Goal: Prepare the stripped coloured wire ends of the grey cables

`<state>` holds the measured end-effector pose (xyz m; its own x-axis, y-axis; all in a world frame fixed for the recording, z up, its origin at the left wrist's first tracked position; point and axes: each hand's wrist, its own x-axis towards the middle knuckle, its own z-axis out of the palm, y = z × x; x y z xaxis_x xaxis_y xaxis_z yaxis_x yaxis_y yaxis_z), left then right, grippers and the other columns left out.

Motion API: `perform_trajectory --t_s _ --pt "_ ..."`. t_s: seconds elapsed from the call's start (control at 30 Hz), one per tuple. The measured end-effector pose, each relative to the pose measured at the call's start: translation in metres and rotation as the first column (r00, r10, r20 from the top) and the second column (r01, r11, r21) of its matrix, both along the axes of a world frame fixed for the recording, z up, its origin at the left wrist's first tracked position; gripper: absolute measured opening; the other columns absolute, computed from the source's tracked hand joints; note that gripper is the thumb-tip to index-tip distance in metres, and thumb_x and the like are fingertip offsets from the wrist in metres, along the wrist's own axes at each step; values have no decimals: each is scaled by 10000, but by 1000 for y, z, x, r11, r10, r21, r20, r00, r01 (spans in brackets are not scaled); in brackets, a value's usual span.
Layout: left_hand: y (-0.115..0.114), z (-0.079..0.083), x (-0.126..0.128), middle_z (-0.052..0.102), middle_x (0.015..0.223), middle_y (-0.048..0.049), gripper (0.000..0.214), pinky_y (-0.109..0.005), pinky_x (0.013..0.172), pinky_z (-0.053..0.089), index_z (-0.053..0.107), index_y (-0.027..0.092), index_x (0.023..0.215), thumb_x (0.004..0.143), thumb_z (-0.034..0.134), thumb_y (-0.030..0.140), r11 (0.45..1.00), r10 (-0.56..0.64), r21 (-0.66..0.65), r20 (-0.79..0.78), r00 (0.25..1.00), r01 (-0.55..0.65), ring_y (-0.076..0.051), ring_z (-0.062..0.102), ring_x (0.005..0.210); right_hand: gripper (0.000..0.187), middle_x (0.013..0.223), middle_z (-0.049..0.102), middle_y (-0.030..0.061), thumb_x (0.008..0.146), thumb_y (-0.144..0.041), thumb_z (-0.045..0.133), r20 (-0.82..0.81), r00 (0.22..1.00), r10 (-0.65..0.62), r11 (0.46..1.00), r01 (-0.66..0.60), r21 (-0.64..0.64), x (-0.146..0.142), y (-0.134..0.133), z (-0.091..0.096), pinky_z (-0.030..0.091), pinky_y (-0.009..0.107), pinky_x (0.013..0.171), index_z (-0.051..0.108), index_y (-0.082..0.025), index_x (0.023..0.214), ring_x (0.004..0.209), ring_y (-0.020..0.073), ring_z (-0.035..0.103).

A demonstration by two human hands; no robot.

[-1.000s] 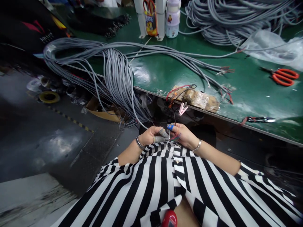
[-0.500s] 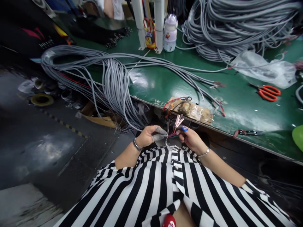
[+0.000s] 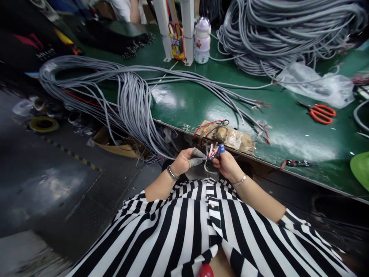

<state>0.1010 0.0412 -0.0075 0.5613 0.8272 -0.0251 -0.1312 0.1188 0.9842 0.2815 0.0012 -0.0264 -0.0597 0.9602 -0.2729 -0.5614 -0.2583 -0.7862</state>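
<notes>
Both my hands meet just below the front edge of the green bench (image 3: 288, 127). My left hand (image 3: 186, 161), with grey finger cots, pinches the end of a grey cable (image 3: 161, 152) that hangs from the bench. My right hand (image 3: 227, 163), with a blue cot on one finger, is closed on the cable's thin coloured wires (image 3: 211, 154). A pink clip (image 3: 213, 149) hangs from leads right at the fingertips. Above it a taped block (image 3: 236, 138) with red and black leads lies on the bench edge.
A thick bundle of grey cables (image 3: 129, 96) drapes off the bench to the left. A large cable coil (image 3: 273, 34) sits at the back. Orange scissors (image 3: 321, 112), a clear plastic bag (image 3: 314, 82), a bottle (image 3: 201, 40) and a green object (image 3: 360, 169) lie on the bench.
My hands have lifted from my lap up to the bench edge, next to the pink clip. The view has tilted upward a little.
</notes>
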Motion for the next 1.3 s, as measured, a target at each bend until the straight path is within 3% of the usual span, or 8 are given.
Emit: perform_trajectory --t_s 0.13,0.4,0.63,0.83,1.03,1.3 --pt "0 0 2 703 736 -34 303 -244 709 519 710 120 791 623 853 327 999 -33 -16 -2 999 33 -120 638 684 556 539 400 -53 618 -680 740 -138 990 -24 998 16 -59 -6 5 4 152 170 375 518 -171 643 451 40 229" --pt "0 -8 8 687 732 -30 334 -249 709 514 691 112 789 632 842 365 995 -101 -7 -51 994 100 -123 626 688 492 511 437 -45 676 -592 755 -134 982 -136 989 126 -78 -12 9 -2 237 202 398 506 -174 612 442 54 318" --pt "-4 -10 3 697 753 -46 326 -251 695 514 697 105 800 654 829 365 995 -104 -14 -49 993 103 -127 629 692 553 555 476 -42 637 -698 708 -142 986 -83 992 67 -111 -11 2 4 139 193 377 518 -181 692 440 48 293" --pt "-19 2 -14 668 723 -46 276 -233 607 497 707 106 799 707 793 352 986 -162 29 -103 981 166 -120 614 627 613 609 515 -21 633 -781 632 -102 995 -13 995 3 -96 -4 -7 -14 119 197 373 531 -186 738 450 54 289" --pt "-36 7 -36 642 703 -44 187 -224 616 468 721 132 805 773 741 315 924 -172 309 -186 967 224 -112 584 643 601 710 571 -2 628 -755 667 -117 993 16 992 -30 -123 -2 -9 -18 82 190 365 545 -178 742 445 33 256" --pt "-41 -1 -46 639 704 -32 151 -247 637 442 714 169 860 803 711 309 821 117 569 -226 967 34 -121 557 659 572 722 584 -11 667 -741 651 -177 979 104 990 -118 -71 -2 -9 -12 78 177 358 559 -185 772 426 20 244"
